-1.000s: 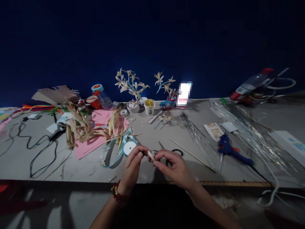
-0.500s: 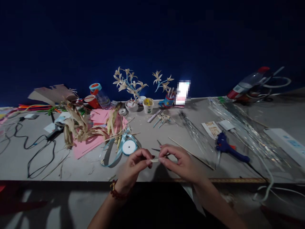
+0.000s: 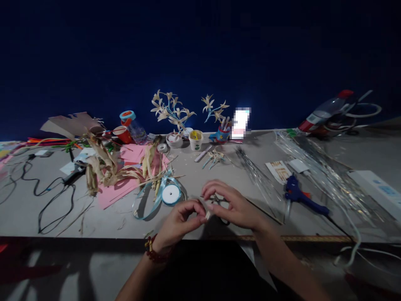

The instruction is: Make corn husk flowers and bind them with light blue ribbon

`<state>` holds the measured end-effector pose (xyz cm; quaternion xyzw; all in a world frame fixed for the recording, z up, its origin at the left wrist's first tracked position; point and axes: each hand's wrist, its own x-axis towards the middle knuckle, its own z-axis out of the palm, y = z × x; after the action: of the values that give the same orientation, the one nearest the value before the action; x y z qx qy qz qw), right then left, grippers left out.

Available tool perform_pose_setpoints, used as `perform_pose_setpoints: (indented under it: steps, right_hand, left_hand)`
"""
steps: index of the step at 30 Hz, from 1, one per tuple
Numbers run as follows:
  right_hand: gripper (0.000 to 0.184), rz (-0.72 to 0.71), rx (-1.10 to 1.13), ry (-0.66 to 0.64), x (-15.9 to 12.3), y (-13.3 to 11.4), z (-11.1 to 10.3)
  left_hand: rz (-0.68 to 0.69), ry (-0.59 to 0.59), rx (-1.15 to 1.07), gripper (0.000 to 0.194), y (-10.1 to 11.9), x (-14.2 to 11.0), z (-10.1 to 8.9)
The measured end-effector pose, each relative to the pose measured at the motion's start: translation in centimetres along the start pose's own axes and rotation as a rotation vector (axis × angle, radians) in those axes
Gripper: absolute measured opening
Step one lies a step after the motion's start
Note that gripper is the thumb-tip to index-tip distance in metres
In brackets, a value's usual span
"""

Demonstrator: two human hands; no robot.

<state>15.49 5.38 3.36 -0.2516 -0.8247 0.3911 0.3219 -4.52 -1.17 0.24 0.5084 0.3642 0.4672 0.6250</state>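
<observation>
Between the thumb and index finger of my left hand is a small pale strip of what looks like corn husk. My right hand hovers just beside the strip, its fingers spread and slightly blurred, the thumb close to the strip's end. Partly hidden under the right hand lie dark-handled scissors on the grey table. A spool of light-blue ribbon lies just beyond my left hand, its loose ribbon trailing to the left.
Dried corn husks lie over pink paper at left. Husk flowers stand in small cups at the back. A blue glue gun, thin wires and a white power strip occupy the right. A thin stick lies nearby.
Both hands gripped the strip's ends half a second ago. Now my right fingers have come off it and spread upward, while my left hand keeps the strip, now tilted.
</observation>
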Motion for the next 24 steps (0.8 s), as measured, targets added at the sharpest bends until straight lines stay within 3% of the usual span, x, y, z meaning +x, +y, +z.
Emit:
perform_pose_setpoints:
  steps: [3, 5, 8, 10, 13, 15, 19, 24]
  right_hand:
    - [0.013, -0.015, -0.212, 0.329, -0.8, 0.4, 0.2]
    - [0.008, 0.053, -0.279, 0.387, -2.2, 1.3, 0.6]
    - [0.01, 0.275, -0.352, 0.231, -5.4, 3.3, 1.7]
    - [0.013, 0.378, -0.521, 0.203, -7.6, 4.7, 2.8]
    - [0.042, 0.462, -0.692, 0.168, -9.7, 6.0, 4.2]
    - [0.051, 0.495, -0.731, 0.123, -10.1, 6.3, 4.8]
    - [0.044, 0.484, -0.754, 0.091, -9.8, 6.4, 4.6]
    - [0.017, 0.511, -0.766, 0.02, -9.5, 6.7, 3.5]
  left_hand:
    - [-0.033, 0.121, -0.094, 0.012, -0.5, -0.2, 0.1]
    - [-0.045, 0.21, -0.115, 0.013, -0.8, -0.3, 0.1]
    - [-0.033, 0.313, -0.111, 0.013, -1.1, -0.2, -0.1]
    - [-0.022, 0.364, -0.098, 0.014, -1.4, -0.1, -0.3]
    - [-0.023, 0.412, -0.091, 0.015, -2.0, 0.0, -0.4]
    - [-0.028, 0.423, -0.108, 0.015, -2.2, 0.1, -0.3]
    - [-0.035, 0.431, -0.139, 0.018, -2.1, 0.1, -0.2]
    - [-0.01, 0.444, -0.163, 0.02, -1.7, -0.2, -0.3]
